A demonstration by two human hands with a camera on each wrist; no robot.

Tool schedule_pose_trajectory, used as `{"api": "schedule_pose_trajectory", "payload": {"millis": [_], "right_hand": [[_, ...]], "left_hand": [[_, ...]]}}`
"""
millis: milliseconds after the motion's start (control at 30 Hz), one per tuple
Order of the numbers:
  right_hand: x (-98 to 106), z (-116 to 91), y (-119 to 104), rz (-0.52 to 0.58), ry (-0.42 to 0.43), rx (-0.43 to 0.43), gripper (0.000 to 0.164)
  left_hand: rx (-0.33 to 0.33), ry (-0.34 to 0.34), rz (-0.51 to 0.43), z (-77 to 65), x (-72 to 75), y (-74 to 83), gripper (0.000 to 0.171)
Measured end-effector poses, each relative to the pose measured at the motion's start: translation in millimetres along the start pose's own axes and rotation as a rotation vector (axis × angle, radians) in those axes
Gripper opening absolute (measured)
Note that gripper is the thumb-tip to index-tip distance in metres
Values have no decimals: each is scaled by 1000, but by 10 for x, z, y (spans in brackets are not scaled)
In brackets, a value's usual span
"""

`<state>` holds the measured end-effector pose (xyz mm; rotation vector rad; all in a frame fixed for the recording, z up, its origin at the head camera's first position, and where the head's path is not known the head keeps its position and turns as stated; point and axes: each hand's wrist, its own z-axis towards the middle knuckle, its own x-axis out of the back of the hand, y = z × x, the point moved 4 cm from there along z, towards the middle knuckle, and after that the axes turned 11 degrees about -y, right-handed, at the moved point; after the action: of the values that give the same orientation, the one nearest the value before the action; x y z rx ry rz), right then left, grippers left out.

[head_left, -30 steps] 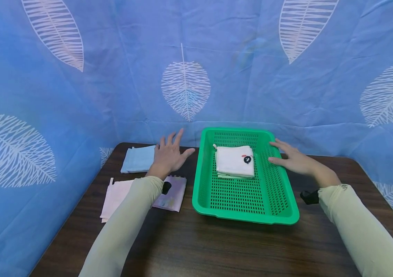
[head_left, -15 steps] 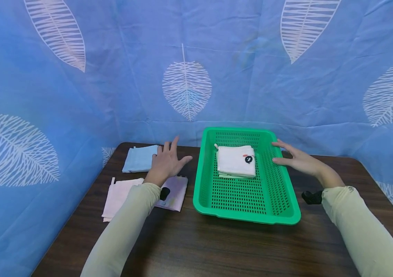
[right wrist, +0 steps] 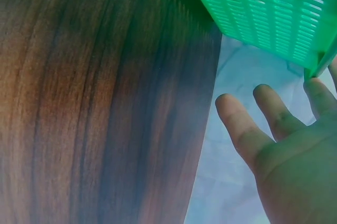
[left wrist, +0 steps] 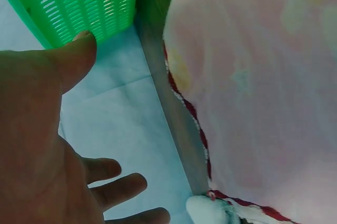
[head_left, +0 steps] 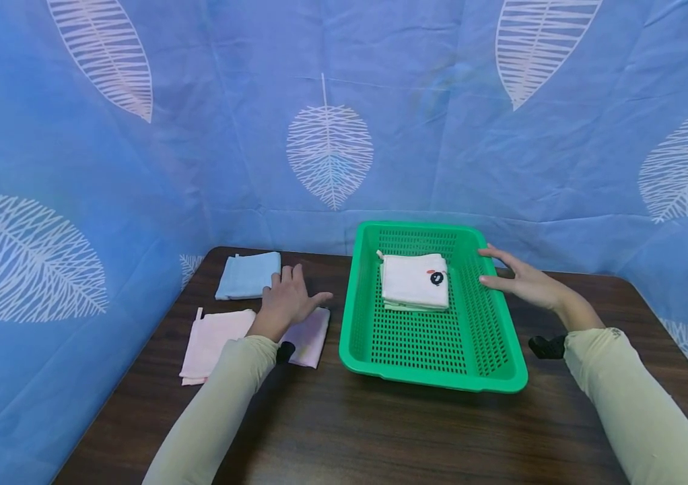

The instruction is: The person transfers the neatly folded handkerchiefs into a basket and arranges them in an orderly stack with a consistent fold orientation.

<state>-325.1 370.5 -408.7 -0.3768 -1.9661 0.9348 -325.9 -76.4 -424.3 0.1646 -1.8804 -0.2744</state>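
My left hand (head_left: 286, 301) hovers palm-down with spread fingers, above and beside a folded lilac towel (head_left: 310, 340). In the left wrist view that towel (left wrist: 253, 87) appears large, with a dark red edge, apart from the fingers. A folded light blue towel (head_left: 249, 276) lies just beyond the hand, and a folded pink towel (head_left: 213, 342) to its left. My right hand (head_left: 532, 281) touches the right rim of a green plastic basket (head_left: 429, 382), its fingers fairly straight. Folded white towels (head_left: 415, 279) lie stacked in the basket, the top one bearing a black round print.
Everything stands on a dark wooden table (head_left: 344, 438). A blue curtain (head_left: 229, 155) with white leaf prints hangs right behind the table and along its left side. The basket's raised walls stand between the two hands.
My left hand has drawn back toward me and slightly left, lower over the lilac towel, uncovering more of the light blue one. The right hand stays at the basket rim.
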Motion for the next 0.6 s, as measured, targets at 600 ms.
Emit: {"api": "schedule_pose_trajectory", "payload": {"millis": [600], "right_hand": [[7,10,24,-26,0,-18,81]], "left_hand": [[96,-93,117,-250,-108,-140,98]]}}
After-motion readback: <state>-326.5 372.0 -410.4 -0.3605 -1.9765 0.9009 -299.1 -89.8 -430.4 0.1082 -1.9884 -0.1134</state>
